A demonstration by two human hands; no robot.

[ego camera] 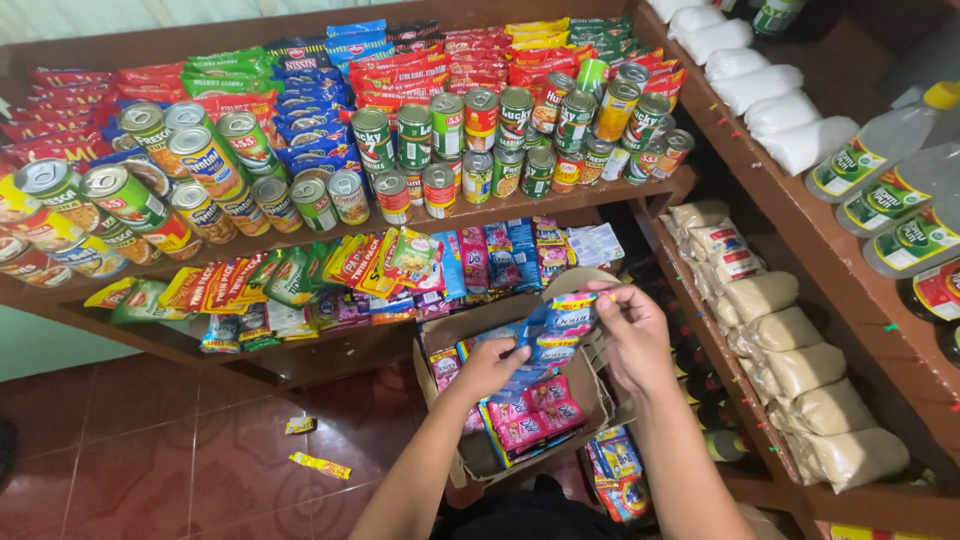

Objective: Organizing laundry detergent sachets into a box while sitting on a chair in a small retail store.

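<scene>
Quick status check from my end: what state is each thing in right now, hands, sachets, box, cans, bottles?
Left hand: pinching the lower end of the sachet strip.
Right hand: gripping the strip's top.
Blue sachet strip: held up above the box.
Cardboard box: open, part filled with pink sachets.
Cans: upright, stacked.
Bottles: lying down, capped.

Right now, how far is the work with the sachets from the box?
Done: the shelf above the box already carries rows of cans and hanging sachet strips. In hand: the left hand and right hand hold a blue sachet strip over the cardboard box. Left: pink sachets remain in the box, and two packets lie on the floor.
</scene>
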